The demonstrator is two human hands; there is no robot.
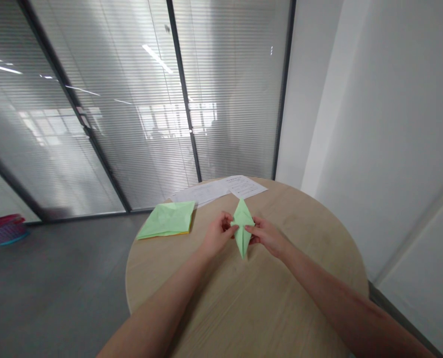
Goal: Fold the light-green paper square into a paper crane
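A light green piece of folded paper (pixel 242 219), shaped like a long diamond with a crease down its lower half, is held above the middle of the table. My left hand (pixel 221 230) pinches its left side, thumb on the front face. On the opposite edge, my right hand (pixel 265 233) grips it the same way, with the thumb in front and the fingers behind. The paper's points face away from me and toward me. Its back and the fingertips behind it are hidden.
On the round wooden table (pixel 299 219), a stack of green paper (pixel 171 219) with a yellow edge lies at the left. Printed white sheets (pixel 245 187) lie at the far edge. Glass partitions with blinds (pixel 150 99) and a white wall (pixel 393 124) stand beyond. A basket (pixel 7 229) sits on the floor.
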